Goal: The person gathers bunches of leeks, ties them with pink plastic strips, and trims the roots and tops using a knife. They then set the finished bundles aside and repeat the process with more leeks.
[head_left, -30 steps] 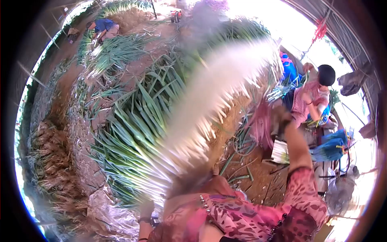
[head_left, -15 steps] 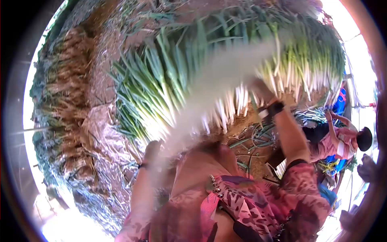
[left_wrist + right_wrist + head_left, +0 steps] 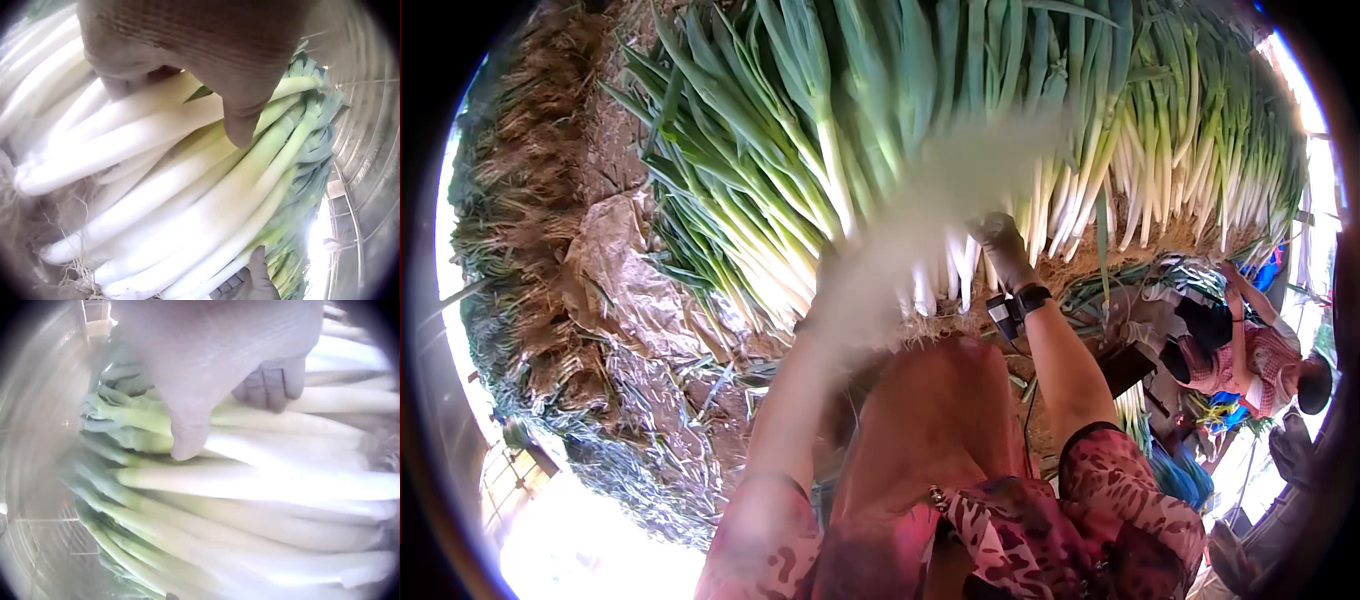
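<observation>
A long row of green onions (image 3: 990, 80) lies with leaves pointing away and white root ends toward me. My left hand (image 3: 832, 272), partly veiled by a pale blur in the head view, is at the left-middle of the row. In the left wrist view its thumb and curled fingers grip several white stalks (image 3: 150, 131), with stringy roots (image 3: 78, 265) hanging at the ends. My right hand (image 3: 1000, 245) is a short way to the right, at the white stems. In the right wrist view its thumb and bent fingers (image 3: 265, 394) hold stalks (image 3: 262, 478) from above.
A person in a checked shirt (image 3: 1250, 360) crouches at the right. A crumpled pale sheet (image 3: 615, 265) lies on the ground at the left, beside a long heap of brown, rooty plants (image 3: 545, 200). Dark box-like gear (image 3: 1125, 370) stands near my right forearm.
My view has tipped down and closer to the row. The right hand has come left from far out at the right to the stalks near my left hand. The left hand has moved forward onto the stems.
</observation>
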`<control>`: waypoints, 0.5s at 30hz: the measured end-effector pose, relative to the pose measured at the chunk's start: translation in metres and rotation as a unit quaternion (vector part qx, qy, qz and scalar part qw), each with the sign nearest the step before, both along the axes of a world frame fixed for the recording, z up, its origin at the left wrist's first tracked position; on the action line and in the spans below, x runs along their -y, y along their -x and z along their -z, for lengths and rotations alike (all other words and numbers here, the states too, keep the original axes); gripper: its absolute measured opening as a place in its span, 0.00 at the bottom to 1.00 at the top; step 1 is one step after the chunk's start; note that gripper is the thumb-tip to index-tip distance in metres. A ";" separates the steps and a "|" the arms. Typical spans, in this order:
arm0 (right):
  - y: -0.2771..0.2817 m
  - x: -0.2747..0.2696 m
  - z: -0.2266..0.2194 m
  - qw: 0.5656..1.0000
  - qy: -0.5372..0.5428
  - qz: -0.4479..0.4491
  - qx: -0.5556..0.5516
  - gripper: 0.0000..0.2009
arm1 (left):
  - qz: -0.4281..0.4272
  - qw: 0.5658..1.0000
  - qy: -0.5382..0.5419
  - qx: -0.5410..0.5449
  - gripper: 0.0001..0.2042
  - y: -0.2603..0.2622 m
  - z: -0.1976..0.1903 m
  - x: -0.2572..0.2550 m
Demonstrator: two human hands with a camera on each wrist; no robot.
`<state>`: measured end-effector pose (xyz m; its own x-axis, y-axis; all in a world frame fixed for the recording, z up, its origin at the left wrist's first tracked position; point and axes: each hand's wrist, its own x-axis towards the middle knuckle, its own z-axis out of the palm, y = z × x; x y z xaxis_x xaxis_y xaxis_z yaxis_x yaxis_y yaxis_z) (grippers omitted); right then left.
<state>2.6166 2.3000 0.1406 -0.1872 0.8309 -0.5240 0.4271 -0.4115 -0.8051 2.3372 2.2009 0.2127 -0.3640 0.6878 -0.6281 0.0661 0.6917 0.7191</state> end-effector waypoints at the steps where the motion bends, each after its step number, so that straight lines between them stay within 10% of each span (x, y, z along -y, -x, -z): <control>1: 0.006 0.007 -0.002 0.999 -0.023 0.019 0.016 0.41 | 0.177 0.970 -0.075 -0.150 0.33 -0.010 -0.015 0.004; 2: 0.011 0.010 -0.004 0.998 -0.047 0.038 0.031 0.41 | 0.299 0.881 -0.157 -0.330 0.32 -0.027 -0.063 -0.006; 4: 0.013 0.016 0.026 0.990 -0.117 0.005 0.079 0.36 | 0.092 0.987 -0.077 -0.103 0.32 -0.029 -0.061 -0.011; 7: 0.028 0.020 -0.005 0.980 -0.152 -0.023 0.124 0.28 | -0.072 0.992 0.017 0.102 0.28 -0.027 -0.041 -0.015; 15: 0.030 -0.005 -0.031 0.983 -0.079 -0.139 0.092 0.24 | 0.085 0.995 -0.003 0.059 0.27 -0.017 -0.003 -0.014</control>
<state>2.5869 2.3048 0.1714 -0.3335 0.8345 -0.4386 0.6492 -0.1341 -0.7487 2.3546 2.2154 0.2152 -0.1652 0.7371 -0.6553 0.0965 0.6733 0.7330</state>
